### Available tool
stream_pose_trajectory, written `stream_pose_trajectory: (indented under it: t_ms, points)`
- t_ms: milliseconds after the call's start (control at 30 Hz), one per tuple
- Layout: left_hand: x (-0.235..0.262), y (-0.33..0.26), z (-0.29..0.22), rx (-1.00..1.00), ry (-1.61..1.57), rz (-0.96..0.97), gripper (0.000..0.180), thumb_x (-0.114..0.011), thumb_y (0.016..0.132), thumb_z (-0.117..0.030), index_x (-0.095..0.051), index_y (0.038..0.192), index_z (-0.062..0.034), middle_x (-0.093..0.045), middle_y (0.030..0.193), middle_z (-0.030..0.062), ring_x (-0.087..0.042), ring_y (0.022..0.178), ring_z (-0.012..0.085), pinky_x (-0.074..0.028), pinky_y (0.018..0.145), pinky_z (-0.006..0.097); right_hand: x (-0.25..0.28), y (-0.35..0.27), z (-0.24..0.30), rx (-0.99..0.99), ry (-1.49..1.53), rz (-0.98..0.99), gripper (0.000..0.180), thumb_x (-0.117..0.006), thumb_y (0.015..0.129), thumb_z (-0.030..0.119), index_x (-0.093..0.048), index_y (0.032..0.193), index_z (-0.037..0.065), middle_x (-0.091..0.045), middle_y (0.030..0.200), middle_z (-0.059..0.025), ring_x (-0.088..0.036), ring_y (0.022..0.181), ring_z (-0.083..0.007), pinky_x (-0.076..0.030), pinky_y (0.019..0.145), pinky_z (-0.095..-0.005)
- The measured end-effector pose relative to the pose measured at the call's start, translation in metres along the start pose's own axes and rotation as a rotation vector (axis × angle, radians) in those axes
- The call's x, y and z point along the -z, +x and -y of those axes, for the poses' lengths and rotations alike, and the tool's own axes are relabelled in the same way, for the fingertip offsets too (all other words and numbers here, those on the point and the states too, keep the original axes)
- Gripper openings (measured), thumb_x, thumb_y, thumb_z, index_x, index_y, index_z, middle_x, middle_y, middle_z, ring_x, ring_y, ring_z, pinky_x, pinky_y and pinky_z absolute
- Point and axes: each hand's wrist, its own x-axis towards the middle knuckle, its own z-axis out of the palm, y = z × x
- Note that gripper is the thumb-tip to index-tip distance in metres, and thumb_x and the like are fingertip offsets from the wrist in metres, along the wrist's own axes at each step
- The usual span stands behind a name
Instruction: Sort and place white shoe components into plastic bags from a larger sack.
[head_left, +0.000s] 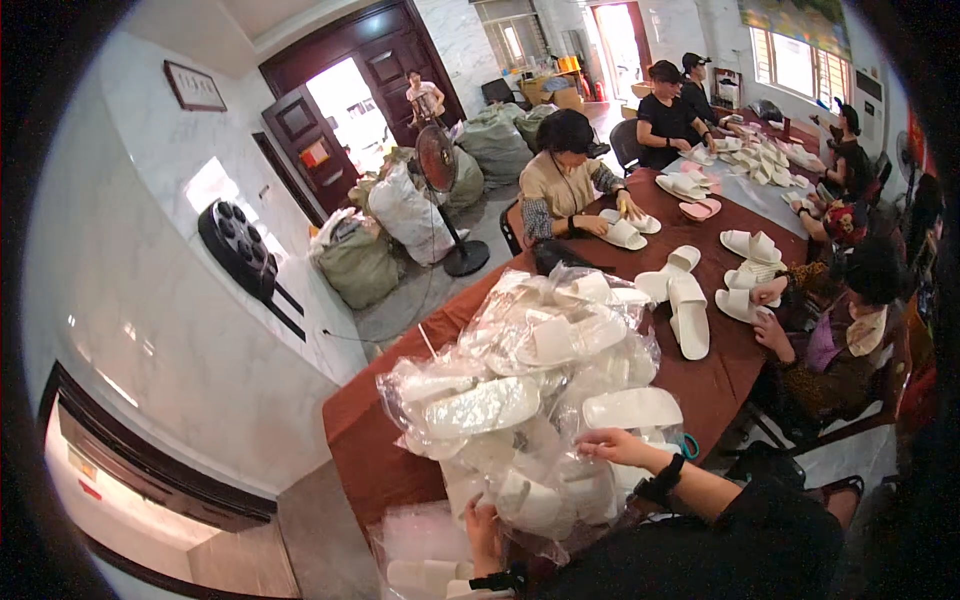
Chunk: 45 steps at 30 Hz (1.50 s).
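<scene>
In the head view, a red-brown cloth [365, 425] covers the table in a room with a pale marbled wall [120, 230] and a standing fan [435, 160]. Clear plastic bags [552, 388] holding white slippers [482, 408] pile up at its near end; stuffed sacks [408, 215] stand beyond. The right hand [613, 446], fingers bent, and the left hand [484, 528] are at the pile's near side; whether either grips plastic, I cannot tell. Glare blurs some slippers; the lower edge cuts off another bag [425, 535].
</scene>
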Motion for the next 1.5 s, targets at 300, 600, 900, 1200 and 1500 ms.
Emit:
stream_pose_trajectory:
  t_ms: [300, 600, 900, 1200, 1500]
  points:
    - [-0.014, 0.011, -0.036, -0.436, 0.223, -0.166, 0.026, -0.066, 0.082, -0.007, -0.054, 0.105, -0.0026, -0.059, 0.100, 0.0091, -0.057, 0.091, 0.0211, -0.048, 0.080, 0.031, 0.039, -0.004, 0.053, 0.241, 0.152, 0.024, 0.026, -0.056, 0.094, 0.021, -0.064, 0.108, 0.001, -0.067, 0.099, -0.0043, -0.059, 0.092, -0.0106, -0.046, 0.084, -0.0263]
    - [-0.082, -0.044, -0.159, -0.511, 0.288, 0.194, 0.020, -0.060, 0.084, 0.004, -0.053, 0.102, -0.0033, -0.056, 0.098, 0.0063, -0.052, 0.085, 0.0132, -0.044, 0.078, 0.027, 0.041, -0.025, 0.154, 0.633, 0.443, 0.120, 0.023, -0.054, 0.094, 0.016, -0.064, 0.107, 0.000, -0.066, 0.099, -0.0055, -0.060, 0.093, -0.0131, -0.046, 0.083, -0.0275]
    - [-0.090, -0.052, -0.194, -0.876, 0.228, 0.577, 0.035, -0.048, 0.095, -0.025, -0.054, 0.118, 0.0004, -0.057, 0.118, 0.0196, -0.057, 0.105, 0.0321, -0.045, 0.088, 0.044, 0.041, -0.065, 0.211, 1.062, 0.130, 0.164, 0.023, -0.051, 0.095, 0.015, -0.063, 0.109, 0.001, -0.065, 0.102, -0.0115, -0.061, 0.096, -0.0215, -0.047, 0.083, -0.0326]
    - [-0.122, -0.018, -0.202, -1.229, 0.440, 0.612, 0.038, -0.046, 0.095, -0.029, -0.054, 0.119, -0.0004, -0.056, 0.120, 0.0204, -0.056, 0.107, 0.0350, -0.044, 0.090, 0.047, 0.026, -0.080, 0.175, 0.812, 0.267, 0.354, 0.042, -0.038, 0.100, 0.029, -0.059, 0.112, -0.005, -0.064, 0.107, -0.0132, -0.060, 0.101, -0.0245, -0.045, 0.088, -0.0333]
    - [-0.050, -0.011, -0.179, -1.257, 0.711, 0.081, 0.041, -0.047, 0.095, -0.029, -0.052, 0.119, 0.0041, -0.055, 0.120, 0.0238, -0.055, 0.107, 0.0376, -0.045, 0.089, 0.046, -0.008, -0.036, 0.125, 0.809, 0.163, 0.442, 0.055, -0.061, 0.089, 0.033, -0.045, 0.131, 0.001, -0.052, 0.128, -0.0129, -0.045, 0.121, -0.0236, -0.031, 0.103, -0.0349]
